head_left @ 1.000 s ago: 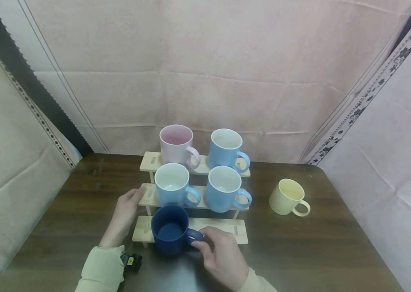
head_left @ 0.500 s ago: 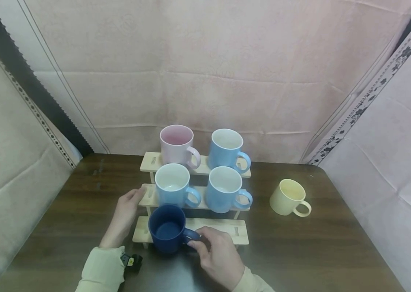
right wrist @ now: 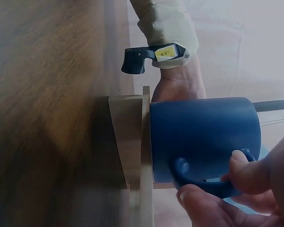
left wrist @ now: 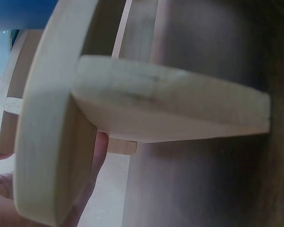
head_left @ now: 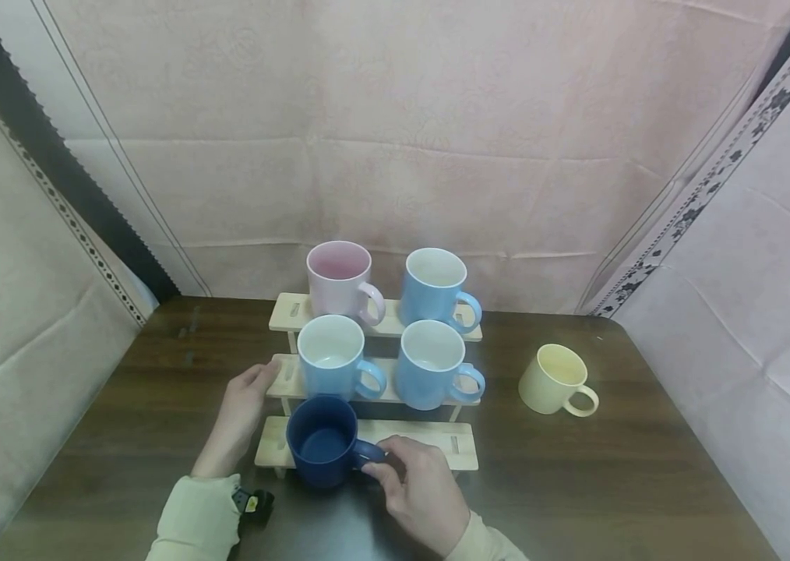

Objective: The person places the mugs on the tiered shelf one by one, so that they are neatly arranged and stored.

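Note:
My right hand (head_left: pixel 426 491) pinches the handle of a navy blue mug (head_left: pixel 322 452). That mug stands upright at the left part of the front step of a three-step wooden stand (head_left: pixel 416 432). In the right wrist view, the base of the navy mug (right wrist: pixel 203 137) meets the step board (right wrist: pixel 146 142). My left hand (head_left: pixel 241 413) holds the left end of the middle step between thumb and fingers. A close view of the stand's board end and leg (left wrist: pixel 170 104) fills the left wrist view, with part of the left hand (left wrist: pixel 92 175) behind it.
Two light blue mugs, left (head_left: pixel 330 358) and right (head_left: pixel 430 366), stand on the middle step. A pale lilac mug (head_left: pixel 335 284) and another blue mug (head_left: pixel 430 292) occupy the top step. A pale yellow mug (head_left: pixel 549 382) sits on the brown table (head_left: pixel 612 483) at right.
The navy mug and my right hand have shifted slightly left along the front step, mostly in the first half second. My left hand has kept its place on the stand.

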The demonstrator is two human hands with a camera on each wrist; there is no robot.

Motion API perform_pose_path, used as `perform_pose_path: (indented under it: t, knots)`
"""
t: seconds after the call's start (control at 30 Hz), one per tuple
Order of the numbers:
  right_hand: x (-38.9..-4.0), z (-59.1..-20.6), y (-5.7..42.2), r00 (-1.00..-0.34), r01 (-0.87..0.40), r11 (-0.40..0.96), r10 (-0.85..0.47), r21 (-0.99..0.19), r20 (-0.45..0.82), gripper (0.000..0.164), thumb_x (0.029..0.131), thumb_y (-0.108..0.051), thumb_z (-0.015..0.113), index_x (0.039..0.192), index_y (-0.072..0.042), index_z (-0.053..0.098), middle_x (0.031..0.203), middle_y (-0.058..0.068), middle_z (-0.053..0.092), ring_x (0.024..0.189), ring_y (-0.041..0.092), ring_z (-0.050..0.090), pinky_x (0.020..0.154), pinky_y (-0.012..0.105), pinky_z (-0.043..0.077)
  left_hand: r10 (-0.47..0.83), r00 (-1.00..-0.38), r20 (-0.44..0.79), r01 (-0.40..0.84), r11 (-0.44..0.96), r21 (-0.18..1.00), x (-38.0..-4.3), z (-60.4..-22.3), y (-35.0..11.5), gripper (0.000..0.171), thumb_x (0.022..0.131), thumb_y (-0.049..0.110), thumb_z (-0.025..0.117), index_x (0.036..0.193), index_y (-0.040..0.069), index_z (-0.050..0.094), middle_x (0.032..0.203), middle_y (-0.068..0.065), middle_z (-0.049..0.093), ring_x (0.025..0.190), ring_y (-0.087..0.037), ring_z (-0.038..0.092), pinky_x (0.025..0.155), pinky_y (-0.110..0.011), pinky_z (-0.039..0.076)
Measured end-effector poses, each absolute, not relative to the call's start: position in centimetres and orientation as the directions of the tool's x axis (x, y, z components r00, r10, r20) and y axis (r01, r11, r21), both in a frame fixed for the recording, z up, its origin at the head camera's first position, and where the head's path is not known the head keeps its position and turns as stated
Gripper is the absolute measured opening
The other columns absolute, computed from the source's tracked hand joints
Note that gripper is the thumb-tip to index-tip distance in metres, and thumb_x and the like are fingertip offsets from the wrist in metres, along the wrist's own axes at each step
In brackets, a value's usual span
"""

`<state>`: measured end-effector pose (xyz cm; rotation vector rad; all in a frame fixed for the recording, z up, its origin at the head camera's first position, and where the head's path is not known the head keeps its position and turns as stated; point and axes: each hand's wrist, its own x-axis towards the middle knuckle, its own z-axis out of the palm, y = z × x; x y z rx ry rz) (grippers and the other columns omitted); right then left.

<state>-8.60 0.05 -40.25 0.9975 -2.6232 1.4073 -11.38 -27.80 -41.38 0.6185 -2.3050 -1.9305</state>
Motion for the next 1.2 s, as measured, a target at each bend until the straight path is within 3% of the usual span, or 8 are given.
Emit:
perform_pose_path:
  t: [0.2, 0.47, 0.77, 0.97, 1.2]
  knots:
    - [-8.8, -39.9, 0.2, -0.793, -0.522, 0.426, -0.56, -0.739, 0.238, 0.008, 0.092, -0.022, 0.07, 0.094, -0.015, 0.068, 0.073, -0.011, 0.056, 0.06, 0.002, 0.05, 0.053, 0.018, 0.045, -0.347, -0.916, -0.2, -0.257, 0.129, 0.958, -11.3, -41.4, -27.8, 0.057, 0.102, 0.049, 0.04, 0.119, -0.004, 0.056, 0.111, -0.016, 0.06, 0.102, -0.025, 0.054, 0.091, -0.041, 0.045]
    - [-8.9, -39.5, 0.5, -0.793, -0.555, 0.546, -0.577, -0.628, 0.198, 0.022, 0.094, -0.038, 0.064, 0.099, -0.017, 0.066, 0.074, -0.014, 0.055, 0.061, 0.005, 0.051, 0.056, 0.02, 0.043, -0.346, -0.918, -0.195, -0.252, 0.13, 0.959, -11.3, -41.3, -27.9, 0.056, 0.102, 0.048, 0.042, 0.117, -0.004, 0.057, 0.106, -0.012, 0.062, 0.097, -0.021, 0.053, 0.087, -0.035, 0.045]
    - [-9.2, -39.0, 1.5, -0.809, -0.483, 0.62, -0.586, -0.618, 0.044, 0.034, 0.09, -0.041, 0.069, 0.112, -0.018, 0.06, 0.075, -0.015, 0.06, 0.061, -0.001, 0.052, 0.056, 0.022, 0.045, -0.323, -0.922, -0.212, -0.263, 0.125, 0.957, -11.3, -41.3, -27.9, 0.063, 0.102, 0.052, 0.039, 0.126, -0.005, 0.052, 0.122, -0.022, 0.056, 0.112, -0.03, 0.051, 0.1, -0.05, 0.041]
    - [-9.6, -38.0, 3.7, -0.783, -0.518, 0.605, -0.62, -0.604, 0.05, 0.034, 0.089, -0.042, 0.07, 0.108, -0.016, 0.062, 0.077, -0.016, 0.061, 0.063, -0.003, 0.053, 0.059, 0.024, 0.047, -0.331, -0.923, -0.198, -0.253, 0.133, 0.958, -11.4, -41.4, -27.9, 0.061, 0.102, 0.051, 0.039, 0.122, -0.004, 0.055, 0.115, -0.019, 0.059, 0.105, -0.027, 0.054, 0.093, -0.041, 0.045]
    - [-10.0, -36.1, 7.5, -0.768, -0.562, 0.565, -0.628, -0.604, 0.127, 0.028, 0.089, -0.047, 0.067, 0.102, -0.022, 0.063, 0.082, -0.018, 0.062, 0.072, -0.003, 0.057, 0.066, 0.025, 0.051, -0.333, -0.918, -0.215, -0.271, 0.131, 0.954, -11.3, -41.4, -27.9, 0.062, 0.102, 0.052, 0.039, 0.125, -0.004, 0.053, 0.122, -0.021, 0.056, 0.111, -0.03, 0.051, 0.099, -0.048, 0.041]
